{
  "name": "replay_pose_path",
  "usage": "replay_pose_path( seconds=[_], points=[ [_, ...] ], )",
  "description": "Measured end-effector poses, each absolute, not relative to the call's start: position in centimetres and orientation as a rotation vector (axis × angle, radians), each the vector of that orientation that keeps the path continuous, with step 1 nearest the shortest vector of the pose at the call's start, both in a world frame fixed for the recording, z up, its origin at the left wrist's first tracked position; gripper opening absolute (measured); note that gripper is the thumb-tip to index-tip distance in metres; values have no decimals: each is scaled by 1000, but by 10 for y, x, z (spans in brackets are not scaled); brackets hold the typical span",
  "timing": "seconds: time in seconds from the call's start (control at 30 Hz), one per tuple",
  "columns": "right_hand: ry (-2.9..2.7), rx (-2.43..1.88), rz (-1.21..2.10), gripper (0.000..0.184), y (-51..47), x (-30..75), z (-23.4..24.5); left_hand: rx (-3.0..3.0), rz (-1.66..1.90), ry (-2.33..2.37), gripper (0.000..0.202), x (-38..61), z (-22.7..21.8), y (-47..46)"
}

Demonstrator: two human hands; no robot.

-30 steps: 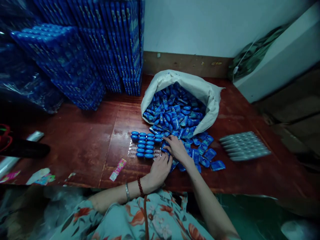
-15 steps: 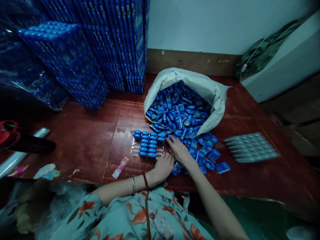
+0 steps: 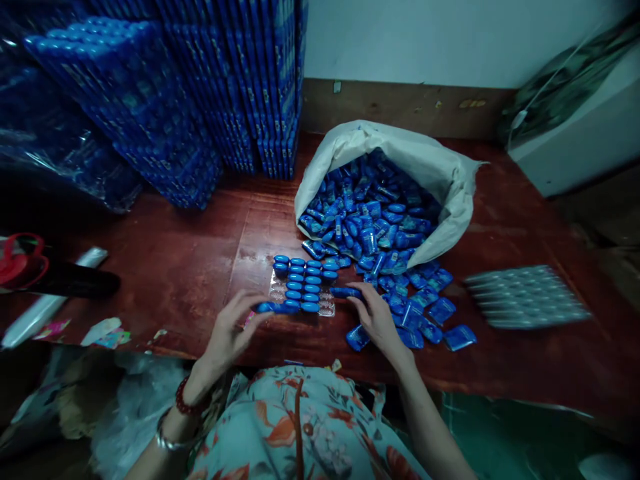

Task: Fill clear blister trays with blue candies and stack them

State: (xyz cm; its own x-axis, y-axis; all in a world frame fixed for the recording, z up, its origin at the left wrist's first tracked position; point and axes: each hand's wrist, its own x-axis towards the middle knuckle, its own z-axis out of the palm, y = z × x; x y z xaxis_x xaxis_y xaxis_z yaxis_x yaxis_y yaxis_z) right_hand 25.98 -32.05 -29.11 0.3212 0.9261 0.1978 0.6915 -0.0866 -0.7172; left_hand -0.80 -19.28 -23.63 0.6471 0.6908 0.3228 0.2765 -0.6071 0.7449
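Observation:
A clear plastic tray [image 3: 327,308] lies on the table with small blue plastic cases [image 3: 304,280] standing in its slots in rows. My left hand [image 3: 235,328] is at the tray's near left corner, thumb and fingers pinching one blue case [image 3: 270,307]. On the tray's right side, another blue case [image 3: 346,292] is held flat between the fingertips of my right hand [image 3: 376,320]. Loose blue cases [image 3: 413,313] lie scattered beside my right hand, below a white sack [image 3: 453,230] full of the same cases.
Tall stacks of filled blue trays [image 3: 165,113] stand at the back left. A stack of clear trays [image 3: 527,297] sits on the right. A black bottle with a red lid [image 3: 65,275] and a plastic roll [image 3: 50,300] lie at the left.
My left hand has swung from beside my right hand to the tray's left corner and now holds a case. My right hand has drawn slightly toward me with a case. The view has shifted slightly.

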Motion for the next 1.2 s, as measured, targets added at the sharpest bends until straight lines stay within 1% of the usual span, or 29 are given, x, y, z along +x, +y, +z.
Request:
replay_pose_path(
  seconds=[0.07,0.13,0.17,0.23,0.3,0.37,0.47,0.57,0.67,0.73,0.87,1.03,1.13,1.2],
  points=[
    [-1540,-1816,366,35,-310,250,-297,2087,952,951,14,-14,-253,-178],
    [-1628,-1858,356,43,-303,244,-304,2001,1027,1073,16,-13,-271,-166],
    [-1662,-1894,346,44,-300,242,-306,1977,1044,1100,16,-11,-280,-161],
    [-1711,-1959,307,39,-299,242,-307,1995,1039,1076,15,-4,-296,-153],
    [-1763,-1978,270,34,-301,245,-303,2103,996,967,13,3,-306,-147],
    [-1847,-1980,241,33,-304,248,-295,2269,932,822,14,9,-312,-143],
    [-2015,-2064,180,37,-302,250,-281,2530,771,658,20,14,-308,-138],
    [-2184,-2231,131,37,-291,245,-267,2758,504,527,21,21,-293,-134],
    [-2326,-2295,197,33,-277,239,-254,2896,278,391,22,31,-278,-130],
    [-2359,-2306,274,32,-270,239,-246,2927,221,342,21,37,-274,-127],
    [-2338,-2327,409,34,-260,244,-238,2928,397,368,22,39,-285,-124],
    [-2215,-2401,444,36,-264,239,-244,2854,711,624,31,25,-305,-132],
    [-1932,-2262,410,40,-286,245,-258,2784,943,717,41,18,-306,-153],
    [-1580,-2108,325,39,-309,258,-269,2721,1058,637,45,19,-304,-177]
  ],
)
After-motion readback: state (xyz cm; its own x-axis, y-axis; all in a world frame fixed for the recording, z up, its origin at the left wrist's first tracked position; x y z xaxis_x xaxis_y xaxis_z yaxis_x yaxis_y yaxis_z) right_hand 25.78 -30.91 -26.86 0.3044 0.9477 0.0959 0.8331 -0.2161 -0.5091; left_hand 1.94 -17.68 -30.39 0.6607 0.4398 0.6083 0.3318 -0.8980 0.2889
